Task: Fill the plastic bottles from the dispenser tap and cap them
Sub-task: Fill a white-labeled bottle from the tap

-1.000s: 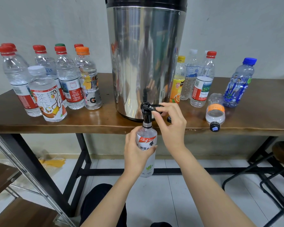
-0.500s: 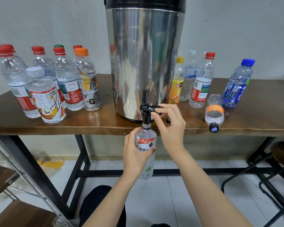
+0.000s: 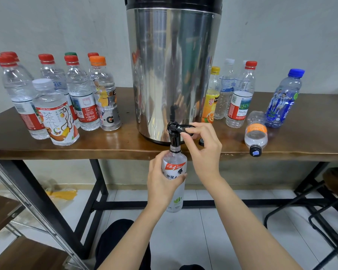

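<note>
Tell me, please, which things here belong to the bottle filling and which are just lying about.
In the job: dispenser; tap lever, pinched by the right hand; open bottle, held under the tap by the left hand; loose black cap; capped bottles on the table.
Lying about: yellow bag; stool; wooden shelves.

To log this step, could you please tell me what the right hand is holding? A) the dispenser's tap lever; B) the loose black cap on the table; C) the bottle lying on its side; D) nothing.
A: the right hand pinches the black tap lever; the left hand grips the bottle under it.
</note>
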A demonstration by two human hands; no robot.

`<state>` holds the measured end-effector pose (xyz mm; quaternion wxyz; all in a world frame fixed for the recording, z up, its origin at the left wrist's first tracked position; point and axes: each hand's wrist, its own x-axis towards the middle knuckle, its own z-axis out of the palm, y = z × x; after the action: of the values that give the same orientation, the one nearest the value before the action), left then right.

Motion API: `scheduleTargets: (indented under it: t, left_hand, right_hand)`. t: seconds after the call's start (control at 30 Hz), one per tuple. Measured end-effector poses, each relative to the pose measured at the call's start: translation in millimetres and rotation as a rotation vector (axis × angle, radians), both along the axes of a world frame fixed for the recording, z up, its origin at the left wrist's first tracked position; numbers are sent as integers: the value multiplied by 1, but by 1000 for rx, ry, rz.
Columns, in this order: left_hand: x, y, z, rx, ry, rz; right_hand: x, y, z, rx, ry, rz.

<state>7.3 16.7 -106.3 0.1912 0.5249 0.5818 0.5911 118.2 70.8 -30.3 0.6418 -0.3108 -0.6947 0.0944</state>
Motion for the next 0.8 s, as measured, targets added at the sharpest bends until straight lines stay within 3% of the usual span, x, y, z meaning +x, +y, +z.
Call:
scheduleTargets:
  t: [0.8]
  left_hand:
    - [0,-2,3,-8,-13,-12]
  right_hand:
    - [0,-1,0,-9,-8,-10]
